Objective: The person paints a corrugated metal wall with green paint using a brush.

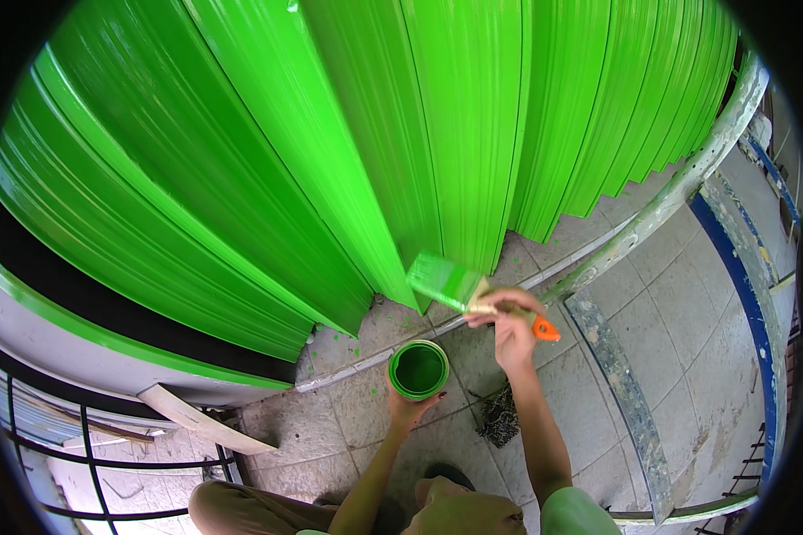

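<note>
A paintbrush with a wide head and an orange-tipped handle is in my right hand, my fingers closed round its handle. Green paint coats its bristles, which look slightly blurred and lie close to the lower edge of a folded green panel; I cannot tell if they touch it. My left hand grips an open round can from below and the side. Inside the can is green paint, and its rim is smeared with it.
Beyond my hands, the ribbed panel spans the view above a tiled floor with green drips. At right stand a paint-spotted pole and a blue metal frame. A wooden plank and black grille are at lower left.
</note>
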`<action>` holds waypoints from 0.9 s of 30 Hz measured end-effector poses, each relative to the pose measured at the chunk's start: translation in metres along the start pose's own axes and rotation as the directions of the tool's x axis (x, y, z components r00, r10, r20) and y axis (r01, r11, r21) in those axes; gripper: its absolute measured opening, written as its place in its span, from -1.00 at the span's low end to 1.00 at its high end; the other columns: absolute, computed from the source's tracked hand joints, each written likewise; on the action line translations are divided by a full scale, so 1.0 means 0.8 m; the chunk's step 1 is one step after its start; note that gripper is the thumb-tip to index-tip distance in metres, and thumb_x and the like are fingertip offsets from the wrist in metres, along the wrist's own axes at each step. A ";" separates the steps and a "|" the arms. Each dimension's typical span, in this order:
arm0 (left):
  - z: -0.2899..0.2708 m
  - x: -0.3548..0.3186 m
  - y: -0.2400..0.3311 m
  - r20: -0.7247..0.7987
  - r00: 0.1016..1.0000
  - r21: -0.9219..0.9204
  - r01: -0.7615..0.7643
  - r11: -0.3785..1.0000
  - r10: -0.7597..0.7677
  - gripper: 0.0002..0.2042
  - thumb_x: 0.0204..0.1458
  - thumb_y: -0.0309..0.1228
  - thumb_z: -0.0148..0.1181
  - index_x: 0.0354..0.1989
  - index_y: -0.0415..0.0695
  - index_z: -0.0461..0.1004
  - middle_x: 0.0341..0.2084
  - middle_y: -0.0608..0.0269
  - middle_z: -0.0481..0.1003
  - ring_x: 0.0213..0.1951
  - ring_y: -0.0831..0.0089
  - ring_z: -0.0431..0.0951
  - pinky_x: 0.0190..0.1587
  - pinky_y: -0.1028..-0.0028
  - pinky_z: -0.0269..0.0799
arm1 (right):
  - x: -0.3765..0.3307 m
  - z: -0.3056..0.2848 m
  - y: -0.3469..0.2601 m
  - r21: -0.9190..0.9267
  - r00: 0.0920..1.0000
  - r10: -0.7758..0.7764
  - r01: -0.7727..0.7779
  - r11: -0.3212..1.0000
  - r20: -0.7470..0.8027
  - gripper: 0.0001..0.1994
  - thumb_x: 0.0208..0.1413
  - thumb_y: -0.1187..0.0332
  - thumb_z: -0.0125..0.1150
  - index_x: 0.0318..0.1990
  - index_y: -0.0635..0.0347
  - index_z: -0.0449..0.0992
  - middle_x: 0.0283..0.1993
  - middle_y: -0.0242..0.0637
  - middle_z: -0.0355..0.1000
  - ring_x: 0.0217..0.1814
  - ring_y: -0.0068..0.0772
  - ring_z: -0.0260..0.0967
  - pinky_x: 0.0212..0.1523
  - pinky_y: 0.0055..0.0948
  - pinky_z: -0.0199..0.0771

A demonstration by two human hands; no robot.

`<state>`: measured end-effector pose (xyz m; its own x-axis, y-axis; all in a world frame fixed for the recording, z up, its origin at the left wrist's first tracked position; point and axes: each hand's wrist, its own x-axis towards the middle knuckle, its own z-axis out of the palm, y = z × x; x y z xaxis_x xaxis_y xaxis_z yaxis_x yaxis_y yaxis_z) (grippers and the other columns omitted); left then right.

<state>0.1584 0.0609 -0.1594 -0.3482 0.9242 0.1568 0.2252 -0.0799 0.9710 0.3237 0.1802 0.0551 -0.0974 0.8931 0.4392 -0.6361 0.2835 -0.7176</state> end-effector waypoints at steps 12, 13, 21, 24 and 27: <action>0.012 -0.002 0.016 0.028 0.997 -0.196 0.082 0.977 -0.078 -0.10 -0.50 -0.54 0.56 0.08 -0.17 0.06 -0.06 0.16 0.36 -0.02 0.33 0.41 0.03 0.35 0.33 | 0.108 0.068 -0.034 -0.147 0.993 -0.067 0.053 0.988 -0.098 -0.80 -0.03 0.46 -0.05 -0.39 0.44 0.48 -0.42 -0.04 0.47 -0.51 -0.22 0.50 -0.49 -0.42 0.54; 0.014 -0.003 0.016 0.032 0.996 -0.183 0.082 0.980 -0.078 -0.10 -0.50 -0.55 0.55 0.08 -0.16 0.06 -0.06 0.17 0.36 -0.02 0.33 0.41 0.03 0.35 0.33 | 0.117 0.077 -0.046 -0.156 0.992 -0.109 0.098 0.983 -0.066 -0.80 -0.02 0.46 -0.05 -0.39 0.44 0.47 -0.42 -0.04 0.46 -0.51 -0.22 0.50 -0.49 -0.41 0.54; 0.016 -0.001 0.029 0.030 0.996 -0.169 0.086 0.982 -0.082 -0.10 -0.50 -0.57 0.54 0.09 -0.16 0.05 -0.05 0.18 0.35 0.00 0.34 0.40 0.04 0.35 0.32 | 0.134 0.084 -0.036 -0.059 0.967 -0.252 0.254 0.965 0.048 -0.74 0.00 0.41 -0.15 -0.26 0.42 0.39 -0.32 -0.01 0.45 -0.48 -0.16 0.48 -0.42 -0.36 0.50; 0.019 -0.003 0.027 0.030 0.996 -0.234 0.083 0.969 -0.079 -0.10 -0.50 -0.57 0.54 0.09 -0.16 0.05 -0.04 0.18 0.35 0.01 0.34 0.39 0.05 0.35 0.32 | 0.089 0.035 0.017 -0.051 0.992 -0.088 0.084 0.995 -0.092 -0.78 -0.03 0.44 -0.11 -0.31 0.42 0.41 -0.37 -0.02 0.46 -0.51 -0.19 0.47 -0.49 -0.38 0.49; 0.016 -0.001 0.020 0.036 0.997 -0.172 0.076 0.982 -0.071 -0.09 -0.50 -0.57 0.54 0.09 -0.16 0.05 -0.04 0.18 0.34 0.00 0.34 0.39 0.05 0.35 0.32 | 0.050 -0.001 0.030 -0.140 0.983 0.061 -0.086 0.986 -0.175 -0.80 -0.05 0.44 -0.07 -0.36 0.41 0.42 -0.40 -0.02 0.47 -0.53 -0.22 0.46 -0.53 -0.40 0.48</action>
<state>0.1742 0.0638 -0.1463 -0.3300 0.9405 0.0812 0.0379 -0.0727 0.9966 0.3050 0.2225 0.0552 0.0000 0.9561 0.2931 -0.5123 0.2517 -0.8211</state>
